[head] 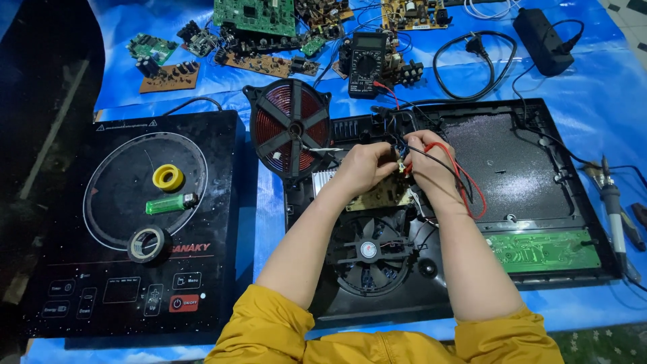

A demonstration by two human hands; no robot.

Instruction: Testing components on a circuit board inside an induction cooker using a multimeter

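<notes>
I see both hands meeting just above the centre of the frame, over the opened black cooker base (512,168). My left hand (364,168) is curled, fingertips pinched narrow on a small blue part (403,156) at the wire ends; what sits between them beyond that I cannot tell. My right hand (431,158) is closed around red and black wires (465,182), which loop down across the wrist. Beneath the hands lies a tan circuit board (381,197), and below that a round black fan (367,251). A copper coil (290,125) in its black frame stands tilted just left of the hands. At lower right of the base sits a green board (542,251). Left of the frame, the black glass top (128,222) carries a yellow tape roll (168,177), a green lighter (170,203) and a black tape roll (148,244) — all well apart from my hands. A multimeter (366,64) rests at upper centre; a soldering iron (612,202) lies at the right edge.
</notes>
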